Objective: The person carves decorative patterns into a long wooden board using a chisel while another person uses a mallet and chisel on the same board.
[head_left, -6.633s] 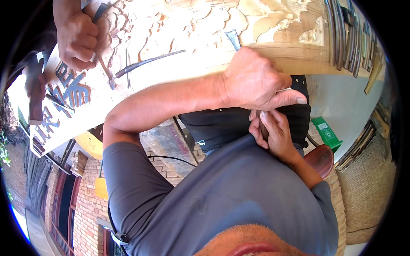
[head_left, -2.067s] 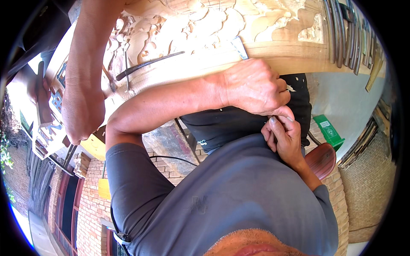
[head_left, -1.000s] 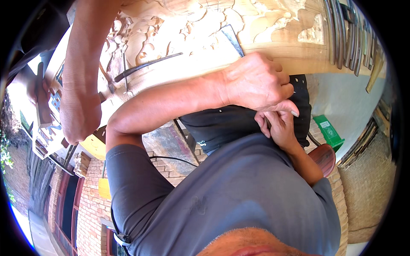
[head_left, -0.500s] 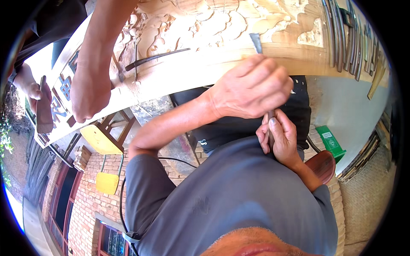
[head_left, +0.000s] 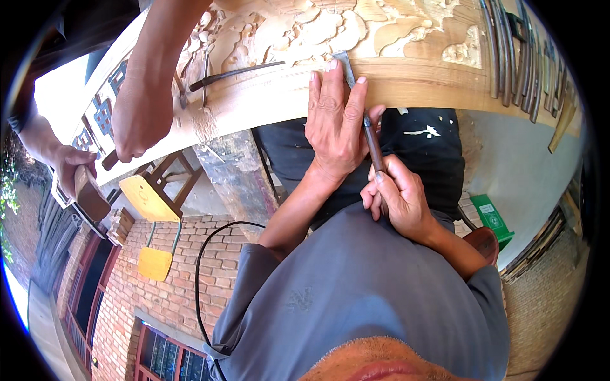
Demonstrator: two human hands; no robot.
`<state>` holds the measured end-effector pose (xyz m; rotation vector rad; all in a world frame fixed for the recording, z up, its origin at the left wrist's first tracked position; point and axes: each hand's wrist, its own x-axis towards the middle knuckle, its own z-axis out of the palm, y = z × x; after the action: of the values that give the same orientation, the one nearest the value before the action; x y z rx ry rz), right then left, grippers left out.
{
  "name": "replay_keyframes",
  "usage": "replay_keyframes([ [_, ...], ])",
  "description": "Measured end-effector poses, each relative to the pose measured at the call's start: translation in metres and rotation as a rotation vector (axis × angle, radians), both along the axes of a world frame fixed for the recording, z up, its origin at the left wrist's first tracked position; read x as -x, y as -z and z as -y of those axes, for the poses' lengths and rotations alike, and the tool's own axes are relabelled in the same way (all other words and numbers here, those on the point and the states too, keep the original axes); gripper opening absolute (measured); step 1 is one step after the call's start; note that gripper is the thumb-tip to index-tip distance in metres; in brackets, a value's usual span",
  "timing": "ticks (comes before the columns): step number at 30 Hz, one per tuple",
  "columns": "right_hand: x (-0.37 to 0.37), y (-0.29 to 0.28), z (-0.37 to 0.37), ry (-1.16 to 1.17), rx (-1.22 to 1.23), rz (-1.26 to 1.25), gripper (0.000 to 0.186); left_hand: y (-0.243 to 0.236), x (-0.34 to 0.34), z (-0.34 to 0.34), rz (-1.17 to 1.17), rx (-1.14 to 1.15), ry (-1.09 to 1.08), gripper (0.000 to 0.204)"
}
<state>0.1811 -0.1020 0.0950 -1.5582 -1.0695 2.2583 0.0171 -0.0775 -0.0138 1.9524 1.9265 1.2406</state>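
Head view: the person's left hand (head_left: pixel 335 124) now lies flat against the near edge of the long pale carved wooden panel (head_left: pixel 406 44), fingers extended and spread on either side of the slim dark-shafted steel chisel (head_left: pixel 365 114). In the earlier pictures this hand is a closed fist over the tool; it has opened out and moved up onto the wood. The chisel blade tip now rests on the plain border strip of the panel, just beside the index finger, where before it was mostly hidden under the fist.

The right hand (head_left: pixel 399 198) is closed around the lower end of the chisel shaft, its grip pressed together on the tool, close to the person's grey shirt. The chisel runs from that hand up and slightly left to the panel edge.

Judgement: the change reads as a shift from carrying or adjusting the tool to guided cutting, the left hand steadying the blade and the right driving it.

To the far left, another person's hand (head_left: pixel 136 117) holds a second tool against the panel's left part, and their other hand (head_left: pixel 67 168) grips a wooden mallet (head_left: pixel 90 197). A loose dark chisel (head_left: pixel 235 73) lies on the carving between the two workers. A row of metal carving tools (head_left: pixel 515 54) lies at the far right of the panel.
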Motion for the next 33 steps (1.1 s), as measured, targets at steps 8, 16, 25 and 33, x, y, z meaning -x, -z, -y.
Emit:
replay_keyframes([
  [8,0.003,0.005,-0.001,-0.058,0.001,-0.058,0.021,0.004,0.002,0.003,-0.021,0.032,0.011,0.046],
  [16,0.009,0.004,-0.007,-0.087,0.032,-0.04,0.021,0.0,0.003,0.0,-0.021,0.052,0.009,0.043],
  [25,0.021,0.013,-0.003,-0.058,0.078,-0.064,0.019,0.0,0.014,0.003,-0.082,0.099,0.025,0.045],
  [33,0.03,0.019,-0.003,-0.058,0.055,-0.083,0.019,0.0,0.02,0.0,-0.09,0.107,0.035,0.055],
])
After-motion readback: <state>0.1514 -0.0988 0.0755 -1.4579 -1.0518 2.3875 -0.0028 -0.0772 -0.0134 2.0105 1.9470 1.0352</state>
